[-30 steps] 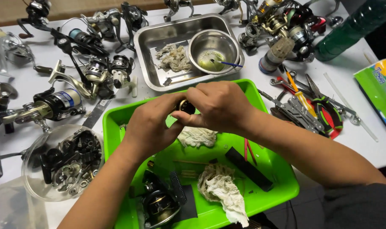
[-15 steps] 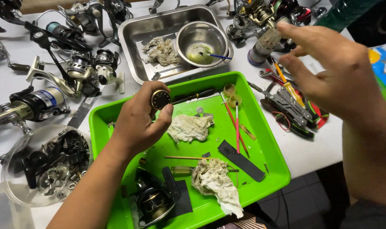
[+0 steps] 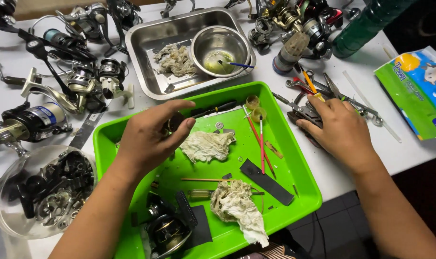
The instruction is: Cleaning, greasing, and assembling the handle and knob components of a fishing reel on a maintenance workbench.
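Observation:
My left hand (image 3: 148,136) hovers over the green tray (image 3: 299,184), fingers closed on a small dark round reel part (image 3: 175,121). My right hand (image 3: 340,129) rests to the right of the tray, fingers on a pile of pliers and hand tools (image 3: 313,103); whether it grips one is hidden. In the tray lie two dirty rags (image 3: 207,145) (image 3: 237,204), thin red brushes (image 3: 261,144), a black flat strip (image 3: 267,175) and a dark fishing reel body (image 3: 167,230).
A steel tray (image 3: 146,45) at the back holds a rag and a steel bowl (image 3: 220,45) with a brush. Several fishing reels (image 3: 59,91) crowd the left and back. A clear bowl of parts (image 3: 40,192) stands front left. A tissue pack (image 3: 417,91) lies right.
My hands were together over the tray a second ago. The right hand swung up and right, then came down on the tool pile. The left hand stays over the tray with the small part.

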